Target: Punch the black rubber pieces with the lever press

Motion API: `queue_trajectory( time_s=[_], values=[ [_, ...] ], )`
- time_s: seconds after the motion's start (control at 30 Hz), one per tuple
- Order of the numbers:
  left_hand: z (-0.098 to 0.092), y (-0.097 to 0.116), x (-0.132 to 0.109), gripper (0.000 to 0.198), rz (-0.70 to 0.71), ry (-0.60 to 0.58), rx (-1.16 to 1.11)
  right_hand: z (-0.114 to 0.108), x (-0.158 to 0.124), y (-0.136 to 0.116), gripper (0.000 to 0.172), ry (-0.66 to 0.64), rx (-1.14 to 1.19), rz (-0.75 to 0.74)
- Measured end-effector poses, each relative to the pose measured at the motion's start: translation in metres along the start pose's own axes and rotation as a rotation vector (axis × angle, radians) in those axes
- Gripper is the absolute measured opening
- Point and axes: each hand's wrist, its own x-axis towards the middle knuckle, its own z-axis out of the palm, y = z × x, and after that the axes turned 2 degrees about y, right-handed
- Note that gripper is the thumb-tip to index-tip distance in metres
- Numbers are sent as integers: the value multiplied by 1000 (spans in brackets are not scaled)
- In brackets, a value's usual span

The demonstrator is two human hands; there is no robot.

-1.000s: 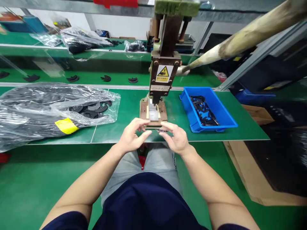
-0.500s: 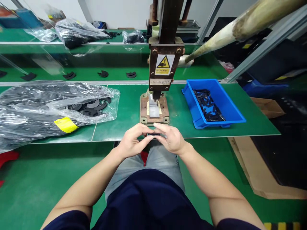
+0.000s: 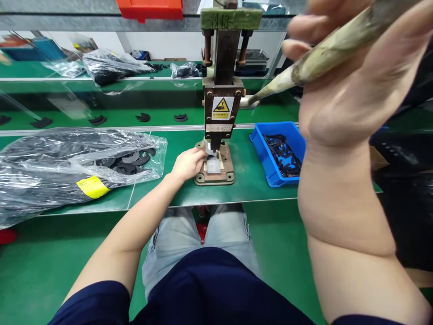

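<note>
My left hand (image 3: 190,163) reaches to the base of a hand press (image 3: 221,101), its fingers pinched at the left of the pale block (image 3: 213,166). A small dark plastic part (image 3: 213,156) shows at the fingertips under the press ram; its shape is mostly hidden. Raised at the upper right, my right hand (image 3: 341,106) is around the worn, pale press lever (image 3: 321,63), palm against it and fingers partly behind it. This hand is close to the camera and slightly blurred.
Right of the press stands a blue bin (image 3: 270,169) with black plastic pieces. On the left lies a clear bag (image 3: 67,158) of dark curved parts with a yellow label (image 3: 93,187). Several curved parts (image 3: 143,117) lie on the green strip behind. A red bin (image 3: 150,9) hangs above.
My hands have parted from around a small dark part at the table edge. The left moved forward to the press base; the right rose to the lever. The view tilted up.
</note>
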Motion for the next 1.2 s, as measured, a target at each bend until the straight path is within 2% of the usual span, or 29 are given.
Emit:
queue_trajectory(
  time_s=[0.07, 0.1, 0.13, 0.27, 0.43, 0.5, 0.6, 0.7, 0.8, 0.9, 0.97, 1.07, 1.2],
  values=[
    [1, 3, 6, 31, 25, -60, 70, 1, 6, -10, 82, 202, 98, -50],
    [0, 5, 9, 32, 39, -82, 100, 3, 4, -12, 77, 308, 149, -62],
    [-1, 6, 11, 33, 52, -100, 127, 7, -1, -13, 70, 355, 177, -61],
    [-4, 8, 16, 37, 101, -127, 160, 24, -43, -6, 46, 398, 241, -75],
    [-2, 6, 17, 35, 122, -117, 122, 45, -105, 8, 31, 292, 326, -207],
    [-2, 8, 16, 34, 121, -118, 111, 52, -120, 12, 25, 285, 337, -235],
    [-8, 5, 13, 35, 109, -136, 107, 62, -128, 19, 23, 334, 344, -237],
    [-29, -19, 1, 35, -13, -150, 179, 70, -127, 24, 25, 394, 359, -238],
    [-66, -65, -23, 34, -260, -159, 348, 76, -127, 29, 29, 437, 357, -233],
    [-103, -116, -46, 38, -464, -260, 527, 79, -131, 30, 37, 492, 315, -170],
    [-118, -141, -56, 47, -514, -364, 584, 80, -131, 29, 38, 498, 291, -142],
    [-123, -158, -59, 51, -511, -467, 616, 81, -130, 27, 34, 506, 325, -191],
    [-118, -160, -51, 46, -483, -537, 630, 80, -126, 25, 31, 489, 351, -231]
  ],
)
